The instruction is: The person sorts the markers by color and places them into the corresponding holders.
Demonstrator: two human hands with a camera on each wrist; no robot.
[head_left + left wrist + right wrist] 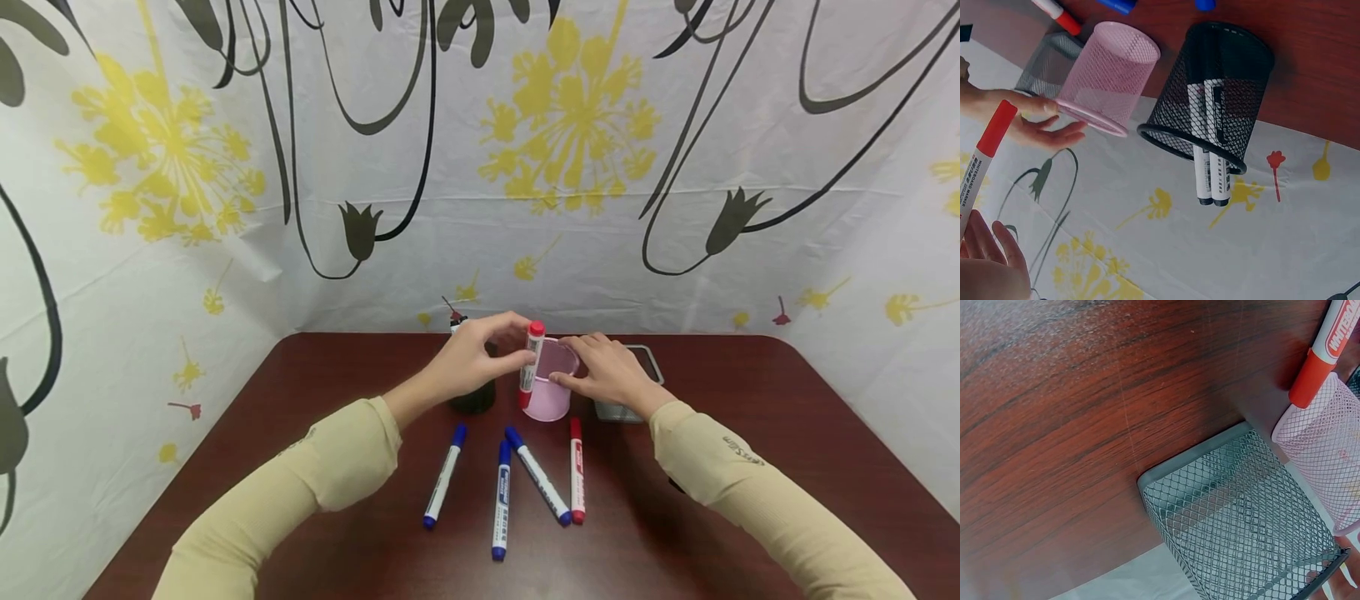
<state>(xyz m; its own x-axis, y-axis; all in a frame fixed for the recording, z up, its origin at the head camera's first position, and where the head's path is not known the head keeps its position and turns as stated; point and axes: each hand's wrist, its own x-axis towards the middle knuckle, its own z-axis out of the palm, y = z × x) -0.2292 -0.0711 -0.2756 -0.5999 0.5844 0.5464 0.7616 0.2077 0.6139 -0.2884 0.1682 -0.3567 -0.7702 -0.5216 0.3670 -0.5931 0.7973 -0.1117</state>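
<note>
left hand (483, 358), fingers pinching red marker (531, 367) upright by left side of pink cup (547, 404), right hand (611, 372), fingers gripping pink cup's rim, other markers (502, 500) on tabletop (352, 542) before pink cup

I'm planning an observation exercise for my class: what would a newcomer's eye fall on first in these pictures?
Probably the red-capped marker, nearly upright in the left hand beside the pink mesh cup, with the right hand at its rim. Next come large yellow flowers on the pale cloth behind. Then three blue-capped markers and another red marker lie on the table, nearer the viewer.
</note>
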